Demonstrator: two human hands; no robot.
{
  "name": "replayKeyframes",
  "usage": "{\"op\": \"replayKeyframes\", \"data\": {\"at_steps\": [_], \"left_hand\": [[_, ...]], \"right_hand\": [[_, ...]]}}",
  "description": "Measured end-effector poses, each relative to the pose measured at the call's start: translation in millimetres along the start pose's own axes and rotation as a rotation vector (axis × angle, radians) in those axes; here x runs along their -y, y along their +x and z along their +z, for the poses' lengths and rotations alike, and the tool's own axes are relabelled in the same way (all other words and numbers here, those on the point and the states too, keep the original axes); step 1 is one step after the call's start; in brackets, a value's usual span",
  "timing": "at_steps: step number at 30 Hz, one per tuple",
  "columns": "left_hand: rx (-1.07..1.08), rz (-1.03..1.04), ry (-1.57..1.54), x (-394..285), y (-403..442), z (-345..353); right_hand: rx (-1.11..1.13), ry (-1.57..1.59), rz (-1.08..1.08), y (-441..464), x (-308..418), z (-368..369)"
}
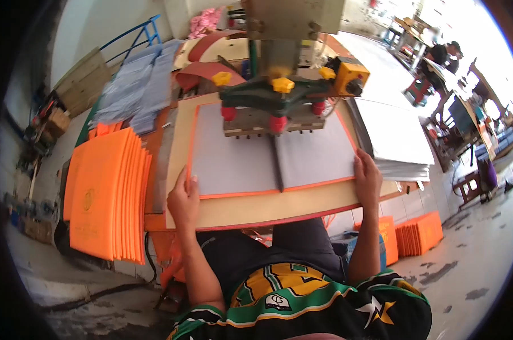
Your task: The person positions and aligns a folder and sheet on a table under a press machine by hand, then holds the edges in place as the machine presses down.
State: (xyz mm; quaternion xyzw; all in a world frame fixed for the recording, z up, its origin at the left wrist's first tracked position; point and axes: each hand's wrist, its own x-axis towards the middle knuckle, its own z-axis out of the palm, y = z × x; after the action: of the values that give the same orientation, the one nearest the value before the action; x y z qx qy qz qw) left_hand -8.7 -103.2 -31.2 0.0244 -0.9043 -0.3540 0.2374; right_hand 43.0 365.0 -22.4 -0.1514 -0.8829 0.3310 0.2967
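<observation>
An orange folder cover (233, 164) lies spread open with its grey-white inside up and a dark strip down the middle. It rests on a cream board (250, 211) under a press. My left hand (184, 197) grips the cover's left edge near the front corner, thumb on top. On the opposite side, my right hand (368, 178) holds the right edge, fingers curled at the border. The press head (273, 122), a metal bar under a dark green bracket with yellow knobs and red feet, sits over the far half of the cover and hides part of it.
Finished-looking orange folders (100, 195) stand stacked at left, beside plastic-wrapped sheets (134, 85). White sheets (395, 136) are piled at right. More orange folders (418, 233) stand on the floor. A yellow control box (350, 76) adjoins the press. A person (438, 62) sits far right.
</observation>
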Motion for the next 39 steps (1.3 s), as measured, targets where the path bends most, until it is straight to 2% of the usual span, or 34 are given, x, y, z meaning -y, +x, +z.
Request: {"op": "replayKeyframes", "data": {"at_steps": [5,7,9,15,18,20,26,30,35,39], "left_hand": [[0.024,0.013,-0.021,5,2,0],[0.042,-0.001,-0.026,4,2,0],[0.051,-0.021,-0.026,2,3,-3],[0.173,-0.197,0.076,-26,6,-16],[0.157,-0.144,0.039,-10,4,-9],[-0.006,0.067,-0.048,9,3,3],[0.098,-0.085,0.001,-10,3,-9],[0.111,-0.100,-0.022,-12,3,-9],[-0.022,0.094,-0.013,5,2,2],[0.033,0.030,0.021,-5,2,-5]], "right_hand": [[0.009,0.049,0.047,-1,4,-1],[-0.030,0.069,-0.040,0,0,2],[-0.023,0.053,-0.022,-1,3,1],[-0.010,0.035,-0.010,0,4,0],[-0.006,0.036,-0.010,-1,4,0],[-0.007,0.039,-0.013,-1,4,1],[-0.011,0.057,-0.002,0,5,1],[-0.008,0.032,-0.011,0,7,-1],[-0.006,0.033,-0.007,-1,10,-2],[-0.005,0.026,0.001,-1,8,-2]]}}
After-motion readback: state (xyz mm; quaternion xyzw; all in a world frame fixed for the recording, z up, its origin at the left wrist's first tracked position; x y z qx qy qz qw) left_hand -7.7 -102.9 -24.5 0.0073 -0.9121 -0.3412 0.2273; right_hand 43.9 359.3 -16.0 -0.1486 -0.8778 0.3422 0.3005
